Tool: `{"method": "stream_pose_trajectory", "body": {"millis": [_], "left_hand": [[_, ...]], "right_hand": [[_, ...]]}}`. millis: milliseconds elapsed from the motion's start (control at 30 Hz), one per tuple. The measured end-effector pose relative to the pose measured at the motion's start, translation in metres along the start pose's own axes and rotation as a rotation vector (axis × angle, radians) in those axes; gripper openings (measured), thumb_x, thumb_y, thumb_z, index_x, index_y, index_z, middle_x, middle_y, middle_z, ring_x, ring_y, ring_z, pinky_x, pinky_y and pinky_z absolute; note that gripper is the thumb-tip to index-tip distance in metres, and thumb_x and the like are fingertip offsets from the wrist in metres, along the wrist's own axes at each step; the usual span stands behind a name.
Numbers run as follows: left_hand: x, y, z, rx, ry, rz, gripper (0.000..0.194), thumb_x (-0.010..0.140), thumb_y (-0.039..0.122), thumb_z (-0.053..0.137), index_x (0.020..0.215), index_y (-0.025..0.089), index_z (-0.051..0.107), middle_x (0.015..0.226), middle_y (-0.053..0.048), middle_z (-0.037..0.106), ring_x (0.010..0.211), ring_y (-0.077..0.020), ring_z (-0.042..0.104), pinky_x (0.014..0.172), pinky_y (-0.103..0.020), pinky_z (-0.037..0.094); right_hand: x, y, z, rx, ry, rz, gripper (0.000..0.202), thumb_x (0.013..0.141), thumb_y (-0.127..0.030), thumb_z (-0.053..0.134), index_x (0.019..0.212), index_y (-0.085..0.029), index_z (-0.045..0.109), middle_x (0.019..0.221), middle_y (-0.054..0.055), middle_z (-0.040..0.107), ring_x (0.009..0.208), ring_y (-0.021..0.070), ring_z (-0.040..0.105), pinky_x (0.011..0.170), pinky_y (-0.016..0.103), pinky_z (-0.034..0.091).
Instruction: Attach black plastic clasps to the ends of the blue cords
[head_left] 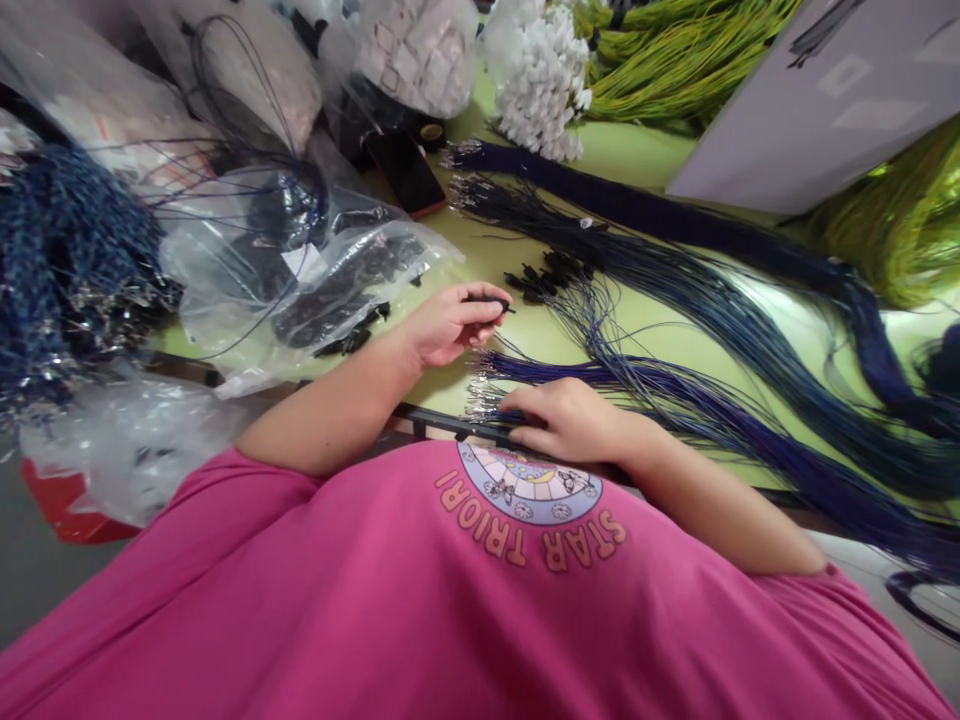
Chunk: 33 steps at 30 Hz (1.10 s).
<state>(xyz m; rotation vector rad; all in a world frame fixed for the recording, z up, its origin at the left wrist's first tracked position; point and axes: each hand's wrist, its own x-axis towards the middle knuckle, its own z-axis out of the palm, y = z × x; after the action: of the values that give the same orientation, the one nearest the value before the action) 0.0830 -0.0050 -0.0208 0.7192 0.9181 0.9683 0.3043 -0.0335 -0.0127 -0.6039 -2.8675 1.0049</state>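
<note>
My left hand [457,325] is closed, with a small black connector housing [491,301] pinched between thumb and fingers above the table. My right hand [562,418] lies palm down at the table's near edge, its thumb and fingers curled around dark wires [504,414] close to their metal-tipped ends. Just beyond it, a bundle of blue-purple wires [525,368] with bare silver terminals [481,385] runs off to the right. Past both hands, several wires end in black housings [551,275] grouped in a pile.
An open plastic bag [360,260] of black parts lies left of my left hand. Behind it is a phone [409,172]. Long dark wire bundles [660,245] stretch rightward. White connectors [540,90], yellow-green wires [682,70] and a pale panel [817,110] stand at the back.
</note>
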Motion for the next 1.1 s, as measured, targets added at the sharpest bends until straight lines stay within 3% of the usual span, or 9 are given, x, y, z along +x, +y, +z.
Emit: {"method": "stream_pose_trajectory", "body": {"millis": [67, 133, 267, 400, 533, 633, 800, 967, 1100], "left_hand": [[-0.001, -0.001, 0.002, 0.027, -0.011, -0.002, 0.015, 0.071, 0.017, 0.071, 0.081, 0.012, 0.061, 0.062, -0.001, 0.06, 0.046, -0.0053, 0.049, 0.042, -0.016, 0.032], [-0.002, 0.0, 0.004, 0.05, -0.006, 0.017, 0.016, 0.072, 0.021, 0.071, 0.073, 0.012, 0.057, 0.07, -0.004, 0.064, 0.048, -0.0059, 0.053, 0.042, -0.016, 0.034], [-0.006, 0.002, 0.005, 0.095, -0.04, 0.048, 0.012, 0.071, 0.017, 0.066, 0.078, 0.011, 0.06, 0.084, -0.009, 0.071, 0.053, -0.008, 0.06, 0.045, -0.018, 0.038], [-0.007, -0.001, 0.003, 0.128, -0.125, 0.008, 0.02, 0.068, 0.022, 0.073, 0.082, 0.013, 0.062, 0.076, -0.006, 0.07, 0.047, -0.0062, 0.054, 0.043, -0.018, 0.033], [-0.006, -0.007, 0.0, 0.197, -0.174, 0.038, 0.03, 0.068, 0.035, 0.079, 0.086, 0.015, 0.066, 0.057, 0.002, 0.057, 0.044, -0.0037, 0.044, 0.043, -0.018, 0.027], [-0.008, -0.006, 0.002, 0.337, -0.192, 0.057, 0.03, 0.071, 0.037, 0.078, 0.085, 0.014, 0.065, 0.064, 0.0, 0.062, 0.047, -0.0049, 0.049, 0.047, -0.019, 0.034], [-0.011, -0.003, 0.01, 0.493, -0.107, 0.072, 0.025, 0.068, 0.028, 0.078, 0.077, 0.015, 0.058, 0.066, 0.0, 0.063, 0.047, -0.0054, 0.051, 0.047, -0.02, 0.037], [-0.01, -0.007, 0.012, 0.636, -0.02, 0.156, 0.038, 0.063, 0.022, 0.081, 0.094, 0.015, 0.06, 0.064, 0.006, 0.055, 0.05, -0.0042, 0.049, 0.05, -0.018, 0.037], [-0.01, -0.007, 0.014, 0.624, -0.048, 0.089, 0.024, 0.07, 0.022, 0.074, 0.085, 0.014, 0.057, 0.064, 0.005, 0.058, 0.046, -0.0045, 0.05, 0.048, -0.019, 0.038]], "right_hand": [[0.001, 0.0, 0.002, 0.011, -0.031, -0.092, 0.023, 0.093, -0.029, 0.047, 0.096, -0.018, 0.067, 0.081, 0.004, 0.068, 0.07, 0.0135, 0.057, 0.068, 0.026, 0.039], [0.002, 0.001, 0.003, 0.114, 0.034, -0.092, 0.024, 0.093, -0.026, 0.046, 0.094, -0.017, 0.069, 0.086, 0.005, 0.069, 0.076, 0.0134, 0.059, 0.072, 0.026, 0.042], [0.001, 0.007, -0.002, 0.409, 0.255, 0.111, 0.026, 0.085, -0.028, 0.058, 0.107, -0.017, 0.067, 0.074, 0.0, 0.066, 0.061, 0.0099, 0.055, 0.06, 0.023, 0.044], [0.0, 0.011, -0.007, 0.569, 0.451, 0.266, 0.021, 0.084, -0.031, 0.057, 0.092, -0.018, 0.07, 0.065, -0.002, 0.064, 0.054, 0.0091, 0.053, 0.054, 0.023, 0.044], [0.001, 0.013, -0.008, 0.48, 0.641, 0.337, 0.019, 0.082, -0.028, 0.057, 0.086, -0.018, 0.073, 0.074, 0.001, 0.071, 0.065, 0.0126, 0.062, 0.064, 0.026, 0.049], [0.002, 0.015, -0.007, 0.375, 0.688, 0.338, 0.021, 0.083, -0.029, 0.056, 0.082, -0.02, 0.075, 0.082, 0.003, 0.074, 0.075, 0.016, 0.067, 0.072, 0.029, 0.051], [0.0, 0.017, -0.004, 0.174, 0.765, 0.322, 0.02, 0.084, -0.026, 0.057, 0.08, -0.021, 0.076, 0.081, 0.003, 0.075, 0.074, 0.0167, 0.068, 0.071, 0.029, 0.052], [-0.002, 0.02, -0.003, 0.061, 0.832, 0.307, 0.019, 0.083, -0.023, 0.058, 0.08, -0.02, 0.076, 0.076, 0.003, 0.075, 0.07, 0.0161, 0.068, 0.068, 0.028, 0.052], [-0.001, 0.024, -0.001, 0.023, 0.888, 0.288, 0.016, 0.081, -0.02, 0.06, 0.079, -0.02, 0.076, 0.075, 0.002, 0.075, 0.069, 0.0159, 0.068, 0.067, 0.028, 0.053]]}}
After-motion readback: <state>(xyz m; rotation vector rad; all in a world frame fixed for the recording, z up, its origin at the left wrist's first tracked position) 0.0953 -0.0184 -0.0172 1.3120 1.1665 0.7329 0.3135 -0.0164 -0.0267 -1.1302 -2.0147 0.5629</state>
